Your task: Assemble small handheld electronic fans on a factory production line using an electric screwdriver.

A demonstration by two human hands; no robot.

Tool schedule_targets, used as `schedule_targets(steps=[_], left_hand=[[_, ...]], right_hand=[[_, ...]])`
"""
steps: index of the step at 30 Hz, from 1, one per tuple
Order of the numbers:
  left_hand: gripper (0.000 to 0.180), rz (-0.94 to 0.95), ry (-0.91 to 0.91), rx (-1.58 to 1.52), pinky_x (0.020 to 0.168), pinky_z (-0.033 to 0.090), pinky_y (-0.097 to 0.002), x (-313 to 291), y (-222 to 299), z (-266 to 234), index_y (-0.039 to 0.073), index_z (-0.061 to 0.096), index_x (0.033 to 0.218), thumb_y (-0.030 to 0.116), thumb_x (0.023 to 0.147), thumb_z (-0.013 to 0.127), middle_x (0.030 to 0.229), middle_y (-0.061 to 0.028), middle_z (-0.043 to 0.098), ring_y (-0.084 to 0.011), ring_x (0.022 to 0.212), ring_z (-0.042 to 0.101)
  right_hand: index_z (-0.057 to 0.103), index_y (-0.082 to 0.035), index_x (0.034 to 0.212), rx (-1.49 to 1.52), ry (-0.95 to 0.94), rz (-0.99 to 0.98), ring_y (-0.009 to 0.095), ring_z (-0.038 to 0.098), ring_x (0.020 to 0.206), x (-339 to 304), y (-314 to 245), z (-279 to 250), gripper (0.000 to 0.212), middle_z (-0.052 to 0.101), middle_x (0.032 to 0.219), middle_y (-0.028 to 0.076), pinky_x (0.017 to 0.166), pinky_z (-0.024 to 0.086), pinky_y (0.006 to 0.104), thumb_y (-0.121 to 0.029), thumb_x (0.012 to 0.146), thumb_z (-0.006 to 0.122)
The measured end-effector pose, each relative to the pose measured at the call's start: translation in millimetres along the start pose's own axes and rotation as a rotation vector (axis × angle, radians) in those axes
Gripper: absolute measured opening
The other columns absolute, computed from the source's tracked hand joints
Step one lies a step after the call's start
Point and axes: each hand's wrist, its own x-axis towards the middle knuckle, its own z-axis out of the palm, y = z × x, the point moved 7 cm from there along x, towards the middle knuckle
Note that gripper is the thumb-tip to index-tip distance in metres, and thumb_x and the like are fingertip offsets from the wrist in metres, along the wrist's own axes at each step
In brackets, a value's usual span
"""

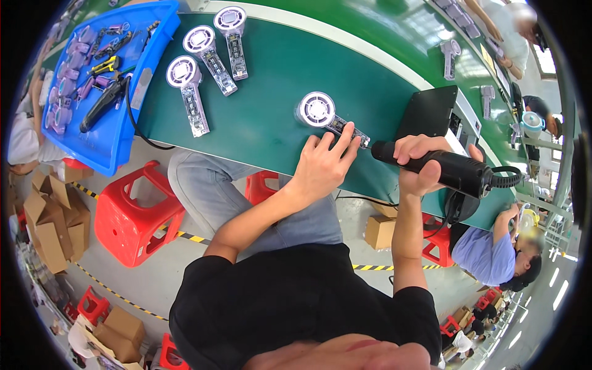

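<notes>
My left hand (pixel 322 165) presses down on the clear handle of a small fan unit (pixel 320 113) with a round white head, which lies on the green conveyor belt (pixel 277 74). My right hand (pixel 422 165) grips a black electric screwdriver (pixel 441 168), its tip pointing left at the fan's handle beside my left fingers. A coiled black cable (pixel 505 179) leaves the screwdriver's rear end.
Three more fan units (pixel 206 55) lie on the belt to the far left. A blue tray (pixel 98 86) holds purple parts and tools. A black pad (pixel 428 111) lies behind my right hand. Red stools (pixel 132 216), cardboard boxes (pixel 49 222) and another seated person (pixel 493 253) are nearby.
</notes>
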Motion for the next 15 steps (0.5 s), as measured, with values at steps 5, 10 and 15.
schedule_targets(steps=[5,10,15], left_hand=[[0.031,0.001,0.003,0.023,0.059,0.040,-0.0332,1,2,0,0.004,0.068,0.103,0.010,0.072,0.070,0.122,-0.0122,0.060,-0.0204,0.073,0.054],[0.052,-0.051,-0.104,0.077,0.071,0.039,-0.0388,12,13,-1,0.010,0.056,0.123,0.023,0.075,0.072,0.123,-0.0110,0.052,-0.0258,0.088,0.050],[0.030,-0.029,-0.164,0.105,0.074,0.042,-0.0407,31,-1,4,0.006,0.055,0.101,0.010,0.073,0.064,0.113,-0.0127,0.048,-0.0308,0.088,0.050]], right_hand=[[0.014,-0.020,0.130,-0.011,0.025,-0.113,0.018,0.052,0.043,-1,-9,6,0.070,0.053,0.067,0.009,0.043,0.048,0.0335,-0.039,0.088,0.067],[0.020,-0.017,0.122,0.074,0.032,-0.090,0.021,0.055,0.051,-10,-9,-6,0.066,0.056,0.071,0.012,0.049,0.051,0.0366,-0.039,0.085,0.070],[0.027,-0.009,0.122,0.115,0.122,-0.071,0.022,0.053,0.051,-21,-33,-41,0.070,0.050,0.076,0.010,0.049,0.050,0.0363,-0.053,0.084,0.066]])
